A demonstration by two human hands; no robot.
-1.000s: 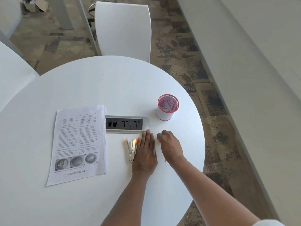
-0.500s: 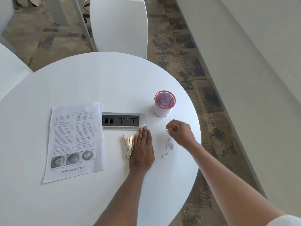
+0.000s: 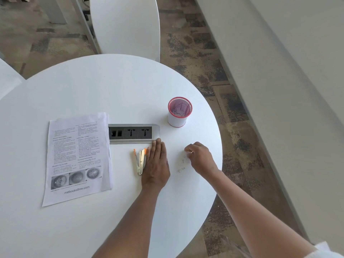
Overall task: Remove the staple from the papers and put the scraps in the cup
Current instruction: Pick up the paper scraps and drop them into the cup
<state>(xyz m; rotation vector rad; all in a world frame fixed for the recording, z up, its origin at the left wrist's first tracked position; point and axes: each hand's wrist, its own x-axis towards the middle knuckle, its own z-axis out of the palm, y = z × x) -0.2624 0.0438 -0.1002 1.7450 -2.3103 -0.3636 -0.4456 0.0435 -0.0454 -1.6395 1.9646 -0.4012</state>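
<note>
The printed papers [image 3: 78,157] lie flat on the left of the round white table [image 3: 111,86]. A white mesh cup [image 3: 179,113] with a red rim stands at the right. An orange and metal staple remover [image 3: 140,161] lies beside my left hand [image 3: 156,168], which rests flat on the table and holds nothing. To the right, my right hand [image 3: 201,159] hovers with its fingertips pinched on a small pale scrap. More tiny scraps [image 3: 181,169] lie on the table just under and left of that hand.
A recessed socket strip [image 3: 132,133] sits between the papers and the cup, touching my left fingertips. A white chair [image 3: 126,25] stands behind the table, another at the far left. The table's right edge runs close to my right wrist.
My right hand lifted from beside the left hand, uncovered the scraps, swung right and closed its fingertips, then lowered over the scraps. The left hand stayed flat.
</note>
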